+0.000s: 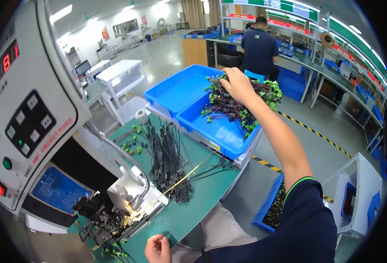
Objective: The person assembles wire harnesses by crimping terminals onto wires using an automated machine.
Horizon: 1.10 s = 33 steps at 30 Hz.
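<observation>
My right hand [238,85] reaches out over a blue bin [211,139] that holds a tangled heap of dark cables [234,105] with green connectors. Its fingers bend down onto the top of the heap and close on cables there, though the tips are partly hidden. Low in the view, my left hand [158,250] is curled closed near the table's front edge, thumb against the fingers. What it holds, if anything, is too small to make out. To its left, several green-ended cables [114,250] hang below a lit machine head [132,210].
A white machine [49,109] with a red display fills the left. Black cables [167,162] lie piled on the green table [206,188], crossed by a yellow measuring tape [187,175]. Another blue bin [182,90] sits behind. A co-worker [260,48] sits farther back.
</observation>
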Motion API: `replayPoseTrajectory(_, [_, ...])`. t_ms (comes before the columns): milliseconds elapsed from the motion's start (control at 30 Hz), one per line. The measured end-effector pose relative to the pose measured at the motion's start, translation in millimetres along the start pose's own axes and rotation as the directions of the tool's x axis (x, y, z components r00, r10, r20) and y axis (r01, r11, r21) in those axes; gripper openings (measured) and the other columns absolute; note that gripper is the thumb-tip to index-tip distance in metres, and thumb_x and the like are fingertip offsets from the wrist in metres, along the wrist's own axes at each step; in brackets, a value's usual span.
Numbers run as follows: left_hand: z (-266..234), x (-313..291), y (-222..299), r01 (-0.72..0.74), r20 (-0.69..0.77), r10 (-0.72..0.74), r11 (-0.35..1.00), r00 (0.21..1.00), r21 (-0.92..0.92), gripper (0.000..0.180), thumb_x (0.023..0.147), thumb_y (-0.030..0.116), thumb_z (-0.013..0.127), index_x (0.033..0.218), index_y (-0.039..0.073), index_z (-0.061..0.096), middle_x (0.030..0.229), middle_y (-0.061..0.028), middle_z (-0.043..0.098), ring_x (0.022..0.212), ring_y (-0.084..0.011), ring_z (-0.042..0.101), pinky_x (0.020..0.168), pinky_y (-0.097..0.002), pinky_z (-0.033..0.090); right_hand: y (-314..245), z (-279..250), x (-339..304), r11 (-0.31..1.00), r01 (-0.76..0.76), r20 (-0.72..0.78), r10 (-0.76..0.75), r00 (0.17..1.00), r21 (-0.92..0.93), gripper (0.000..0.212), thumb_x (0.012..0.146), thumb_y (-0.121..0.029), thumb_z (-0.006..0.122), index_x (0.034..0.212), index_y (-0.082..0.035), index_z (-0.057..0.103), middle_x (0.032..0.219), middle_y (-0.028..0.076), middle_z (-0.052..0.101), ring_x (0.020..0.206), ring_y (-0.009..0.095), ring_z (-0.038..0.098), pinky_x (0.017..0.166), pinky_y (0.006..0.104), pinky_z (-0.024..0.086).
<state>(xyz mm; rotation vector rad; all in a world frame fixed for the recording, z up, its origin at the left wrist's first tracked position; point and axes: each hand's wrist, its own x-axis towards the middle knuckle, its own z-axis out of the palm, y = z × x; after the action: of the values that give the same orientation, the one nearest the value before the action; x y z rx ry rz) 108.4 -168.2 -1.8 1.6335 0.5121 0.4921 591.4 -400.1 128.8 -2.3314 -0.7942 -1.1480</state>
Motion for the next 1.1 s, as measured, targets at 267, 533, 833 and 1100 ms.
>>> replayPoseTrajectory(267, [-4.2, 3.9, -6.0, -0.159, 0.075, 0.142, 0.919, 0.987, 0.360, 0.016, 0.090, 0.014, 0.064, 0.102, 0.003, 0.062, 0.083, -0.0082, 0.062, 0.071, -0.0157, 0.057, 0.066, -0.0287, 0.047, -175.9, -54.1, -224.1, 0.908, 0.042, 0.317, -0.189, 0.929, 0.418, 0.024, 0.076, -0.010, 0.068, 0.099, -0.002, 0.063, 0.096, 0.010, 0.062, 0.088, 0.028, 0.060, 0.077, 0.0371, 0.049])
replayPoseTrajectory(533, [-7.6, -2.8, -37.6, -0.104, -0.063, 0.112, 0.988, 0.992, 0.118, 0.007, 0.085, 0.001, 0.065, 0.091, -0.001, 0.062, 0.077, -0.0029, 0.058, 0.062, -0.0047, 0.052, 0.054, -0.0192, 0.043, -159.1, -23.3, -224.6, 0.949, 0.255, 0.363, -0.307, 0.880, 0.185, 0.021, 0.072, -0.010, 0.058, 0.092, -0.004, 0.061, 0.085, 0.006, 0.055, 0.080, 0.023, 0.054, 0.071, 0.0342, 0.045])
replayPoseTrajectory(833, [-16.4, -6.1, -33.1, -0.096, -0.044, 0.105, 0.980, 0.993, 0.175, 0.008, 0.087, 0.000, 0.062, 0.095, -0.002, 0.060, 0.080, -0.0017, 0.057, 0.066, -0.0042, 0.052, 0.058, -0.0179, 0.042, -183.9, -68.0, -217.1, 0.973, -0.005, 0.586, -0.135, 0.799, 0.231, 0.023, 0.078, -0.004, 0.053, 0.101, 0.000, 0.053, 0.085, 0.016, 0.054, 0.086, 0.037, 0.057, 0.073, 0.0441, 0.049])
replayPoseTrajectory(1100, [-59.4, -45.7, 37.8, -0.243, 0.168, 0.189, 0.878, 0.968, 0.413, 0.015, 0.082, 0.009, 0.068, 0.095, 0.003, 0.065, 0.079, -0.0098, 0.065, 0.070, -0.0212, 0.063, 0.063, -0.0297, 0.049, -206.2, -151.9, -271.3, 0.685, -0.722, 0.995, -0.063, 0.082, 0.103, 0.023, 0.092, -0.016, 0.055, 0.111, -0.003, 0.060, 0.077, 0.009, 0.065, 0.068, 0.014, 0.064, 0.061, 0.0283, 0.050])
